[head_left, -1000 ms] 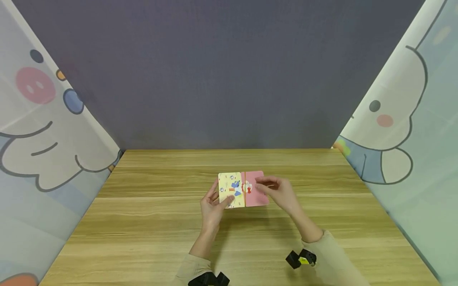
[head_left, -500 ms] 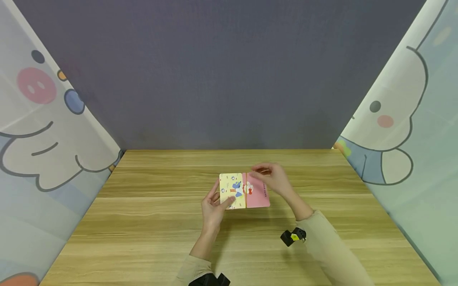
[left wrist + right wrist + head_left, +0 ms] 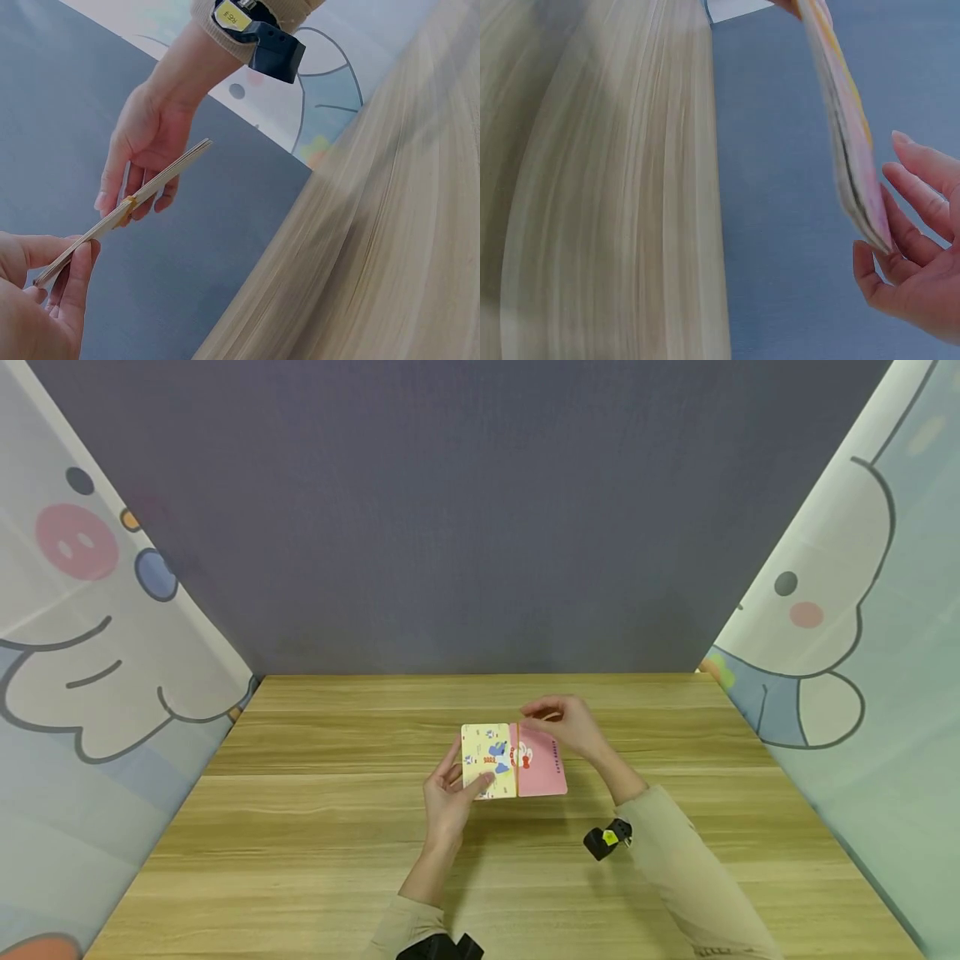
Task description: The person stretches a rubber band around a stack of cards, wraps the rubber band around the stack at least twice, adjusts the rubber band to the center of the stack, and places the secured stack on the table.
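Observation:
A small notebook [image 3: 546, 770], yellow on the left and pink with a cartoon figure on the right, is held above the wooden table. A yellowish elastic band [image 3: 517, 777] runs across its middle. My left hand [image 3: 447, 802] pinches the yellow end, thumb on the front and fingers behind. Edge-on in the left wrist view, the notebook shows layered pages, with the band [image 3: 127, 208] bunched around it. My right hand [image 3: 567, 725] is at the top edge close to the band, its fingers loosely bent. In the right wrist view, those fingers [image 3: 922, 196] spread beside the notebook's edge.
The wooden table [image 3: 315, 827] lies below both hands and ends at a dark grey panel [image 3: 480, 527]. Cartoon-printed sheets [image 3: 810, 560] flank it on both sides. Black wrist cameras [image 3: 600, 841] sit at the sleeves.
My right hand has moved up and left, from the pink cover's right part to the top edge near the band. The left hand and notebook have shifted only slightly right.

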`<state>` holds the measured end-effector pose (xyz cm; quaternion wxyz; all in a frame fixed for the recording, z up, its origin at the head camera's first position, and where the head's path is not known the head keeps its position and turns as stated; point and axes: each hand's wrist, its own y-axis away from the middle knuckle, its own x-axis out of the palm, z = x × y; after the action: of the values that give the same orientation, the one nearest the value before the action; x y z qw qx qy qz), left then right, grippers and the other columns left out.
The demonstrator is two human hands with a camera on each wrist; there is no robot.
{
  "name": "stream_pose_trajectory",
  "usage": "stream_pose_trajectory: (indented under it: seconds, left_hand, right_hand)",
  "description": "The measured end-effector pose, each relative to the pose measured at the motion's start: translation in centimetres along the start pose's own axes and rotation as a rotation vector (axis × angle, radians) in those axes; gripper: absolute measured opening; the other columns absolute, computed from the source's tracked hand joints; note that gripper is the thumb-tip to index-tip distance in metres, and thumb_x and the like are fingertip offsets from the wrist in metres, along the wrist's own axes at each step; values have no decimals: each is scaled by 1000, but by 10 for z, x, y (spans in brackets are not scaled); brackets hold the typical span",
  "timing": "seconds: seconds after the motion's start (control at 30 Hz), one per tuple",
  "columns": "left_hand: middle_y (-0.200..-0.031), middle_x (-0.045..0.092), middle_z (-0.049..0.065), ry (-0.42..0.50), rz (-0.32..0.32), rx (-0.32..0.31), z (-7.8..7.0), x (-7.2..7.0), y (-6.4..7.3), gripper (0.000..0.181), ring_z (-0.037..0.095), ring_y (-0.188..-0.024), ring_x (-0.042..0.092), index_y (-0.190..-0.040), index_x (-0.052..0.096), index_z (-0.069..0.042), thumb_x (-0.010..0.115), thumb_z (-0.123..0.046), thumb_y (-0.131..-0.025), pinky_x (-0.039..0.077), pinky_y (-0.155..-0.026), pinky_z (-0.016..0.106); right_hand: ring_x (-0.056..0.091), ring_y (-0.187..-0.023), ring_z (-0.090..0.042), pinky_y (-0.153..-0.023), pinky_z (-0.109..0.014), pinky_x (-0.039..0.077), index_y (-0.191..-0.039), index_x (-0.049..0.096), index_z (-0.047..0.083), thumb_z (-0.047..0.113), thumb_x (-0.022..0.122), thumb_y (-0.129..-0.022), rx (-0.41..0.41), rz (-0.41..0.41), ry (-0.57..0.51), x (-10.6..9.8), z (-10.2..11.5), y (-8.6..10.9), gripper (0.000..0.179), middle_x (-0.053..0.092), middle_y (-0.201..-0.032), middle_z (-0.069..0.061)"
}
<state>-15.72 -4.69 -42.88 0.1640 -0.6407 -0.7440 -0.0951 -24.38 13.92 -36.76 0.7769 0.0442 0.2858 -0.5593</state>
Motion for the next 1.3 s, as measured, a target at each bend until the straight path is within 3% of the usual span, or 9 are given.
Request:
stream_pose_trajectory:
  seconds: [0.37, 0.63, 0.87, 1.1, 1.3]
  left_hand:
    - [-97, 59, 23, -12, -11, -4, -1, 1, -1, 69, 24, -78, 64, -131, 43, -10, 68, 10, -70, 55, -68, 32]
    - [-97, 59, 23, -7, 10, -8, 0, 2, 0, 70, 25, -77, 64, -132, 42, -9, 69, 9, -70, 55, -68, 33]
    - [-99, 58, 23, -9, 29, -15, 0, 6, 2, 69, 24, -79, 63, -132, 41, -8, 68, 9, -71, 55, -68, 32]
    - [-97, 59, 22, -26, 39, -11, 2, 8, 3, 70, 24, -76, 64, -132, 41, -7, 69, 10, -70, 55, -68, 31]
    - [-98, 59, 22, -17, 33, -16, 2, 7, 2, 70, 23, -76, 64, -132, 42, -8, 68, 10, -70, 55, -69, 32]
  right_hand:
    - [58, -77, -18, -65, -26, 50, -93, 67, 0, 12, 68, -79, 8, 31, 27, 0, -11, -1, 19, 65, -88, -8]
    - [56, -71, -19, -58, -21, 47, -91, 65, -7, 3, 66, -78, 22, 63, -23, -1, 16, 7, 17, 63, -87, -18]
    - [53, -69, -19, -54, -18, 43, -91, 66, -7, 4, 67, -78, 35, 45, -27, 1, 21, 10, 17, 62, -85, -18]
    - [54, -71, -22, -55, -20, 46, -90, 67, -7, 2, 67, -77, -23, 50, -59, 5, 17, 12, 15, 60, -81, -17]
    - [54, -75, -20, -61, -22, 48, -95, 65, -7, 5, 67, -78, 8, 46, -64, 2, 15, 13, 21, 62, -87, -15]
